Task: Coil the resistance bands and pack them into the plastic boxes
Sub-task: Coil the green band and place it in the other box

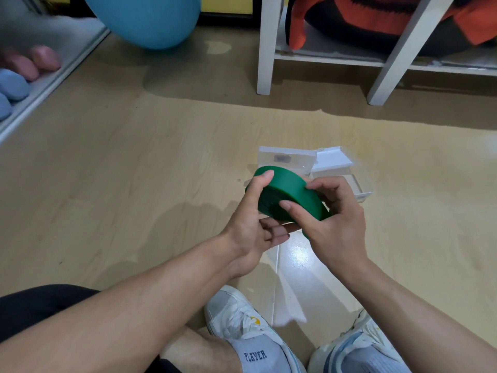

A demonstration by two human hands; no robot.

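A green resistance band (291,193), wound into a thick flat coil, is held above the floor between both hands. My left hand (254,224) grips its left edge, thumb on top and fingers underneath. My right hand (332,224) pinches the coil's right side with thumb and fingers curled round the rim. Just behind the coil, clear plastic boxes (336,168) lie on the floor, one with its lid open; part of them is hidden by the coil and my right hand.
A blue exercise ball (150,20) sits at the back. A white shelf frame (266,49) holds an orange and black item (376,14) at the back right. Pink and blue dumbbells (24,74) lie at the left. My shoes (242,327) are below.
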